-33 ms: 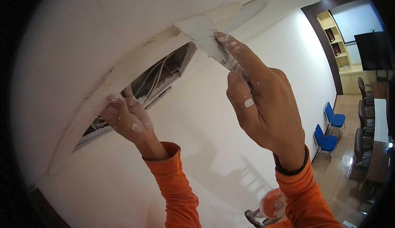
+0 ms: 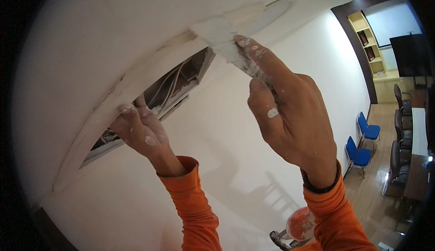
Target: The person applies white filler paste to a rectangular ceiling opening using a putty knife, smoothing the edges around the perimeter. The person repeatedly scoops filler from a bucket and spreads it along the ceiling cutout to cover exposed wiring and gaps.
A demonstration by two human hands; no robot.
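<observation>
My right hand [image 2: 290,115], flecked with white putty, grips a putty knife [image 2: 217,38], index finger along its blade, which lies against the white ceiling [image 2: 104,47] near the right end of a rectangular opening. The blade has pale filler on it. My left hand [image 2: 145,128] holds the edge of the opening [image 2: 176,79], its fingertips reaching inside, where cables and metal framing show. A cracked, patched seam runs along the ceiling beside the opening. Both forearms are in orange sleeves.
An orange bucket [image 2: 300,221] and a dark metal piece are below, beside a ladder's shadow on the white wall. At right are two blue chairs [image 2: 360,156], dark office chairs [image 2: 398,160], a long table [image 2: 414,169], shelves [image 2: 371,51] and a black screen [image 2: 410,56].
My right hand and the putty knife have shifted very slightly to the left. My left hand stays in place.
</observation>
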